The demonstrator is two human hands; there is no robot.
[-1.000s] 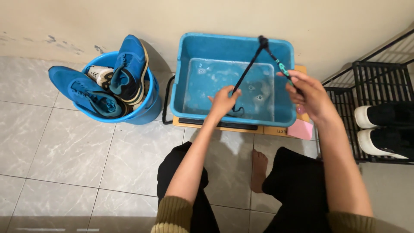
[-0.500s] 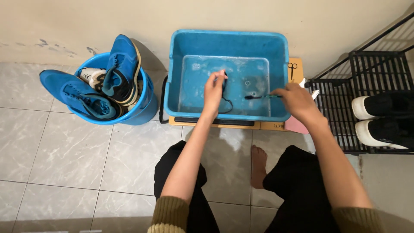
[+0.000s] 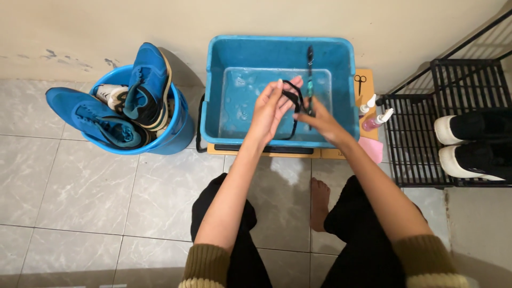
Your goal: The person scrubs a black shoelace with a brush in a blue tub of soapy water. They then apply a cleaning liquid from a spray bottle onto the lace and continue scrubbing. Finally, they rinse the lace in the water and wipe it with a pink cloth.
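The tiled floor point(image 3: 80, 202) fills the bottom of the frame. In the upper middle sits a big blue tub point(image 3: 346, 90) with some water in it. It rests on a flat wooden board point(image 3: 266, 152), likely to keep it off the floor.

At the upper left is a round blue bucket point(image 3: 178, 136). Blue shoes point(image 3: 112, 120) stand in it, toes up, packed close so they all fit.

At the right edge is a black wire rack point(image 3: 421, 138) with black and white shoes point(image 3: 469, 144) lying on it.

Both hands are over the tub, probably so drips fall back into the water. The left hand point(image 3: 269, 109) is partly open, with its fingers stretched up, and a black shoelace point(image 3: 293, 104) loops around them. The right hand point(image 3: 320, 120) is closed around a thin brush point(image 3: 309, 69) and touches the lace too. The lace hangs just above the water, in the middle of the tub, pulled tight between the hands.

Just beside the tub's right wall stand two small bottles point(image 3: 373, 114), a pink cloth point(image 3: 370, 149) and tiny scissors point(image 3: 360, 82), close enough to grab.
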